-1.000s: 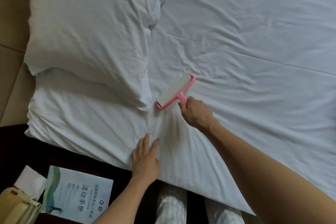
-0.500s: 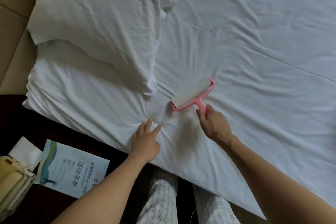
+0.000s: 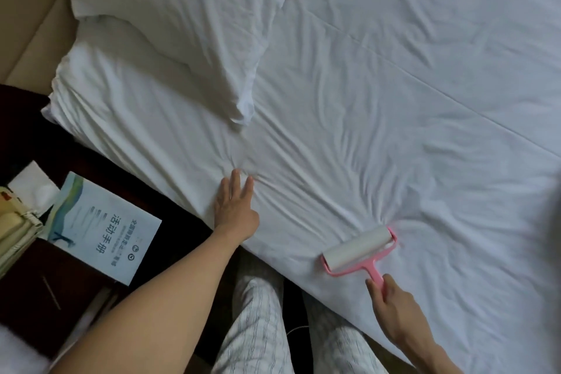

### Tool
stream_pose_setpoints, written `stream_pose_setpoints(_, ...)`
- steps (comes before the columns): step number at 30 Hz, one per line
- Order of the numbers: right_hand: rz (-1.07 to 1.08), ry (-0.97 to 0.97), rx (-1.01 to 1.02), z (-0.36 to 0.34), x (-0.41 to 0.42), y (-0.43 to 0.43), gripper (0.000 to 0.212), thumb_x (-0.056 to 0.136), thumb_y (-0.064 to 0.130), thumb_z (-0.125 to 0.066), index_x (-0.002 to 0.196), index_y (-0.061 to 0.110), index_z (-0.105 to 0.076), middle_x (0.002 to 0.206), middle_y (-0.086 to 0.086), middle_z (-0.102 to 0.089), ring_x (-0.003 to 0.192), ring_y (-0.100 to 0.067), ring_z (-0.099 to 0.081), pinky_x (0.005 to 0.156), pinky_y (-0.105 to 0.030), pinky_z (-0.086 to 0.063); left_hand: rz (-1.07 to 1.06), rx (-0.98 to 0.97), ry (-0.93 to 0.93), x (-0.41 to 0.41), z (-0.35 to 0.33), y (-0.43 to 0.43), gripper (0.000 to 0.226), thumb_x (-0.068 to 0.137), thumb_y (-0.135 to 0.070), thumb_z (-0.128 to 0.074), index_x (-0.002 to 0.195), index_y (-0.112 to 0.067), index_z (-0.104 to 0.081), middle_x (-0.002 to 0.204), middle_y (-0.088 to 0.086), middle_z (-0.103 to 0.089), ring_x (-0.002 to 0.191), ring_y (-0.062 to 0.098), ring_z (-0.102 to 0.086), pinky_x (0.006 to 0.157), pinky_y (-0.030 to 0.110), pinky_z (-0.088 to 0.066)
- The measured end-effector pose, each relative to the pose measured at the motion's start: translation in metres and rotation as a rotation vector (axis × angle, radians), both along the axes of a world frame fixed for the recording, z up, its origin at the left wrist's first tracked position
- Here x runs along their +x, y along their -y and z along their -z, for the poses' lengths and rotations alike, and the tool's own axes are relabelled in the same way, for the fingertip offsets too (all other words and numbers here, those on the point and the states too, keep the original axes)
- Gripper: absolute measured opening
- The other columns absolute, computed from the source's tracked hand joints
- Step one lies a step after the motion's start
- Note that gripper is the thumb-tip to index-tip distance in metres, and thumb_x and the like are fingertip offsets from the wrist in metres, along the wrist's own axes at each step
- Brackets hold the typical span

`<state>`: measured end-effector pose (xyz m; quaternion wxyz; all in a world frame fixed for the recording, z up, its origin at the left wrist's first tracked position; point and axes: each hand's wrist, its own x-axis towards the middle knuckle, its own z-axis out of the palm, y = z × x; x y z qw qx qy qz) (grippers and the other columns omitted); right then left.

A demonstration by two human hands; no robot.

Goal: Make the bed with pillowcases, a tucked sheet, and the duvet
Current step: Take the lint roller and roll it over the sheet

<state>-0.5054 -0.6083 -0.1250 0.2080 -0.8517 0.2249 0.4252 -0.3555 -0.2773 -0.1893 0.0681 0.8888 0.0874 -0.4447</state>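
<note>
Now left grip (image 3: 235, 209) spread flat on wrinkled sheet (image 3: 394, 130) — right grip (image 3: 394, 313) pinching handle of pink roller (image 3: 359, 249).

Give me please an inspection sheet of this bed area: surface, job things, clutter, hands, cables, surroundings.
Surface: white sheet, wrinkled, creases gathering at the pink lint roller.
Job's things: pillow in a white case at the head end.
Clutter: lint roller lies on the sheet near the edge; booklet on the dark nightstand.
Grippers: left hand presses flat on the sheet; right hand grips the roller handle.
Cables: thin white cord, seemingly on the floor between the legs.
Surroundings: beige headboard at the upper left.
</note>
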Motion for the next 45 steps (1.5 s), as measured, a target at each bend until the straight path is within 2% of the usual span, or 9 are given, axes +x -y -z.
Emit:
stream_pose_setpoints(8,-0.198,0.183,-0.022,-0.001,-0.017,0.023,0.040,0.097,0.053,-0.043,0.074,0.024,-0.028,0.047,0.004,-0.043,0.048,-0.030,-0.052,0.042,-0.036,-0.031,-0.136,-0.213,0.128,-0.091,-0.004,0.029,0.076,0.099,-0.021,-0.041,0.159,-0.034,0.004,0.161,-0.009,0.032,0.149,0.017,0.027,0.125,0.042,-0.005)
stream_pose_setpoints(10,-0.290,0.294,0.040,0.001,0.005,0.017,0.037,0.094,0.052,-0.046,0.076,0.024,-0.032,0.044,0.004,-0.041,0.041,-0.026,-0.047,0.039,-0.031,-0.023,-0.088,-0.233,0.155,-0.114,-0.006,0.033,0.073,0.098,-0.020,-0.044,0.159,-0.031,-0.005,0.163,-0.008,0.028,0.151,0.017,0.024,0.123,0.041,-0.009)
stream_pose_setpoints(13,-0.407,0.371,0.120,0.005,0.047,-0.014,0.036,0.095,0.049,-0.052,0.076,0.021,-0.037,0.045,0.002,-0.043,0.042,-0.027,-0.050,0.041,-0.032,-0.029,-0.053,-0.256,0.162,-0.147,-0.008,0.032,0.065,0.096,-0.017,-0.048,0.156,-0.024,-0.024,0.166,-0.005,0.019,0.153,0.015,0.013,0.124,0.042,-0.017)
stream_pose_setpoints(18,-0.453,0.420,0.207,0.027,0.116,-0.094,0.039,0.097,0.052,-0.049,0.078,0.019,-0.040,0.051,0.003,-0.046,0.050,-0.030,-0.052,0.048,-0.035,-0.034,-0.144,-0.282,0.137,-0.181,-0.012,0.021,0.035,0.095,-0.017,-0.049,0.128,-0.023,-0.056,0.166,-0.010,0.003,0.152,0.012,-0.011,0.122,0.040,-0.022)
stream_pose_setpoints(25,-0.487,0.443,0.235,0.026,0.183,-0.203,0.038,0.097,0.050,-0.048,0.080,0.016,-0.043,0.056,0.001,-0.048,0.051,-0.028,-0.045,0.046,-0.034,-0.024,-0.281,-0.343,0.267,-0.147,-0.011,0.003,0.036,0.099,-0.018,-0.037,0.131,-0.025,-0.052,0.159,-0.010,-0.028,0.147,0.008,-0.024,0.121,0.034,-0.023)
stream_pose_setpoints(30,-0.384,0.450,0.260,0.032,0.194,-0.231,0.025,0.096,0.048,-0.048,0.095,0.023,-0.047,0.064,-0.002,-0.060,0.059,-0.030,-0.055,0.050,-0.036,-0.037,-0.348,-0.263,0.359,-0.115,-0.008,-0.026,0.035,0.099,-0.019,-0.043,0.133,-0.022,-0.055,0.150,-0.009,-0.040,0.142,0.009,-0.033,0.118,0.029,-0.027)
stream_pose_setpoints(34,-0.400,0.449,0.240,0.034,0.171,-0.210,0.025,0.098,0.052,-0.046,0.108,0.030,-0.052,0.067,0.001,-0.062,0.060,-0.029,-0.059,0.053,-0.039,-0.048,-0.315,-0.263,0.338,-0.110,-0.012,-0.043,0.033,0.097,-0.016,-0.049,0.128,-0.019,-0.057,0.143,-0.009,-0.043,0.136,0.009,-0.039,0.115,0.029,-0.033)
stream_pose_setpoints(39,-0.410,0.373,0.196,0.027,0.112,-0.126,0.022,0.099,0.052,-0.047,0.109,0.035,-0.053,0.062,0.004,-0.059,0.053,-0.019,-0.053,0.044,-0.032,-0.034,-0.076,-0.391,0.274,-0.111,-0.021,-0.041,0.034,0.098,-0.015,-0.046,0.131,-0.020,-0.056,0.137,-0.010,-0.045,0.126,0.010,-0.045,0.113,0.030,-0.034)
stream_pose_setpoints(45,-0.349,0.289,0.120,0.015,0.015,0.002,0.040,0.095,0.064,-0.039,0.124,0.041,-0.053,0.066,0.011,-0.065,0.061,-0.018,-0.064,0.048,-0.032,-0.039,0.005,-0.366,0.298,-0.110,-0.015,-0.014,0.032,0.094,-0.008,-0.053,0.123,-0.018,-0.062,0.130,-0.008,-0.056,0.122,0.013,-0.052,0.109,0.027,-0.034)
